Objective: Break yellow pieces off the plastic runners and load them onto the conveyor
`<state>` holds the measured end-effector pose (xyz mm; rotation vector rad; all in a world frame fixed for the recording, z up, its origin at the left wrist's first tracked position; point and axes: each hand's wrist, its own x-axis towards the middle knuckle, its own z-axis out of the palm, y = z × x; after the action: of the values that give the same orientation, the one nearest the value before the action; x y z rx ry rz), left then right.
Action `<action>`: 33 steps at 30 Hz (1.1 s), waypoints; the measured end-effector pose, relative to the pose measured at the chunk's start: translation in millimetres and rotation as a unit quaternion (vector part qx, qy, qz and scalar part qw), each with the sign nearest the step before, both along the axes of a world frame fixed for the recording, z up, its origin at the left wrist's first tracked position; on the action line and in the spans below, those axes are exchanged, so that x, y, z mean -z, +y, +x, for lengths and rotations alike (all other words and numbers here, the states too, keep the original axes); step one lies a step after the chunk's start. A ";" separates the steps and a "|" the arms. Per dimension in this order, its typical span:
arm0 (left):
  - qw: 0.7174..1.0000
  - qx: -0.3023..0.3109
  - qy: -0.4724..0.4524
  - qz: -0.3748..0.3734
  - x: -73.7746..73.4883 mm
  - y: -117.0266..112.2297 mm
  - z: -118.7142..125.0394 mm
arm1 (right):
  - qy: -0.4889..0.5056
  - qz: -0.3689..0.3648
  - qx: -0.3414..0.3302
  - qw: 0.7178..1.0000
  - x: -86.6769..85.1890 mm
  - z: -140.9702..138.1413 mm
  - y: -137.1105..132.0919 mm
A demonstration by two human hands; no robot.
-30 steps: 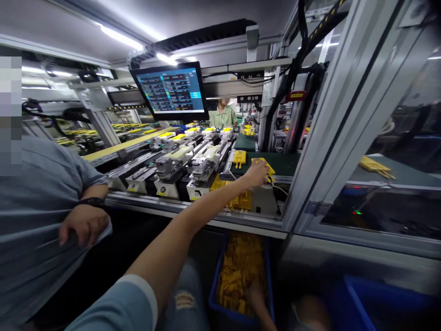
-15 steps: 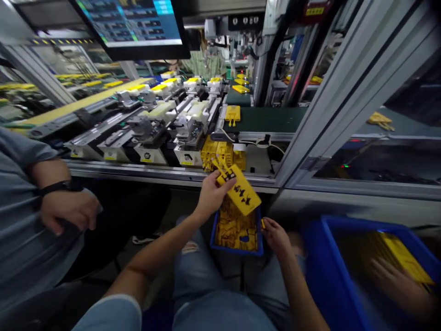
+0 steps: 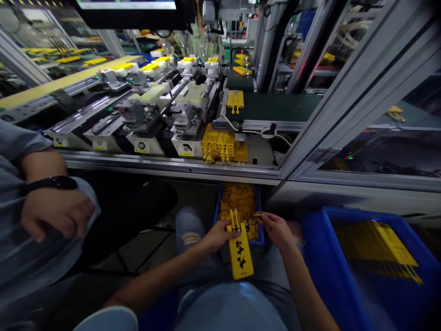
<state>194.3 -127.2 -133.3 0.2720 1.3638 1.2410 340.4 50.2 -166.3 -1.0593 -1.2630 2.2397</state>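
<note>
My left hand (image 3: 216,236) grips a flat yellow plastic part (image 3: 240,253) with black marks, holding it over my lap just in front of a small blue bin (image 3: 259,216) full of yellow scraps. My right hand (image 3: 275,228) sits at the bin's right rim, fingers pinched on a small yellow piece (image 3: 257,214). Both forearms reach forward from my lap.
A stack of yellow parts (image 3: 223,147) stands on the machine ledge above the bin. A green conveyor belt (image 3: 279,108) carries one yellow part (image 3: 235,99). A large blue crate (image 3: 372,262) with yellow sheets is at right. A co-worker's hand (image 3: 51,214) and sleeve are at left.
My left hand brought the yellow part from the conveyor down to my lap. My right hand rose from inside the bin to its right rim. The view tilted downward.
</note>
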 end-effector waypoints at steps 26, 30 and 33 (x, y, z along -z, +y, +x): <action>0.987 0.137 -0.066 0.054 21.5 -3.6 28.4 | -0.096 0.468 -0.202 0.855 -37.6 32.0 -58.2; 0.986 0.140 -0.066 0.053 23.7 -3.2 27.8 | -0.099 0.485 -0.201 0.845 -35.8 32.3 -55.6; 0.986 0.149 -0.057 0.044 24.7 -3.5 28.8 | -0.093 0.509 -0.194 0.834 -31.8 33.2 -53.6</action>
<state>223.1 -130.7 -158.0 0.4433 1.1252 1.0512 373.6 -3.4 -134.5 -0.6002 -2.4930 1.2478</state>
